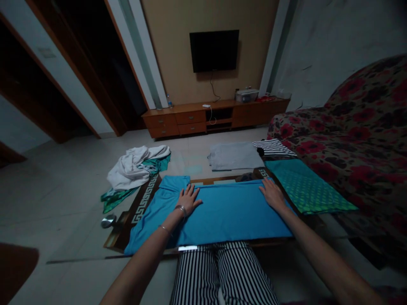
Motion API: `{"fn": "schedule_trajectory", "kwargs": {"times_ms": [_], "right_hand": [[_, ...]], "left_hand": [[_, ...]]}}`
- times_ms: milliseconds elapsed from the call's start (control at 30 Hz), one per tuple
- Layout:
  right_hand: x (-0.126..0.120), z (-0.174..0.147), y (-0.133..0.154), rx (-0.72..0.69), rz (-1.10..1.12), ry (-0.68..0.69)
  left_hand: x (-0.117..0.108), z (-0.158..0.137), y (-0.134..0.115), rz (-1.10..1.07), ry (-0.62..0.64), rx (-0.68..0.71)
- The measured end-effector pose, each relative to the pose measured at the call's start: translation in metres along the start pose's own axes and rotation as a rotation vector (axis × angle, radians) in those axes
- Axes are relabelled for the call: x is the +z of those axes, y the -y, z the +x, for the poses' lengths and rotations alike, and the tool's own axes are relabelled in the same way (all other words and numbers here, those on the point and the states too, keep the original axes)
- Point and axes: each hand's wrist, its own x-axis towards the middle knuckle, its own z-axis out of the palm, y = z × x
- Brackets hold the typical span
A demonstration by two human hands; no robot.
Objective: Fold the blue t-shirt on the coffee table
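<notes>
A blue garment (pixel 229 212) is spread out in a long folded rectangle across the glass table, its left part looser and wrinkled. My left hand (pixel 188 201) lies flat on its upper left area, fingers spread, with bracelets at the wrist. Near the garment's far right corner, my right hand (pixel 272 195) rests palm down on the cloth with the fingers stretched out. Right of that hand lies a folded green patterned cloth (pixel 311 186). Beyond the blue garment sits a folded grey cloth (pixel 235 156), with a black-and-white striped cloth (pixel 276 148) beside it.
A crumpled white cloth (pixel 132 169) over green fabric lies at the table's far left. A round metallic object (pixel 108 221) is near the left edge. The floral sofa (pixel 359 110) borders the right side. A wooden TV cabinet (pixel 190 118) stands along the far wall.
</notes>
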Motion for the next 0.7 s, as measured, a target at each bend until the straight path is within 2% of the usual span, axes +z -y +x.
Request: {"fn": "schedule_trajectory", "kwargs": {"times_ms": [100, 200, 267, 367, 433, 533, 700], "right_hand": [[0.001, -0.002, -0.02, -0.067, -0.024, 0.046], [-0.006, -0.007, -0.031, -0.128, -0.039, 0.01], [-0.01, -0.021, -0.034, -0.132, -0.05, -0.061], [-0.012, -0.057, -0.034, -0.206, -0.039, -0.13], [-0.01, -0.08, -0.033, -0.273, -0.027, -0.123], [-0.007, -0.1, -0.032, -0.317, -0.032, -0.075], [-0.014, -0.103, -0.041, -0.348, -0.003, -0.035]], "left_hand": [[-0.007, -0.001, -0.001, -0.062, 0.012, -0.001], [-0.025, -0.015, 0.007, -0.165, -0.036, -0.077], [-0.039, -0.038, 0.018, -0.181, -0.113, -0.181], [-0.049, -0.091, 0.032, -0.115, -0.184, -0.336], [-0.046, -0.128, 0.035, -0.055, -0.15, -0.417], [-0.037, -0.17, 0.037, 0.053, -0.049, -0.455], [-0.032, -0.196, 0.057, 0.154, -0.007, -0.406]]}}
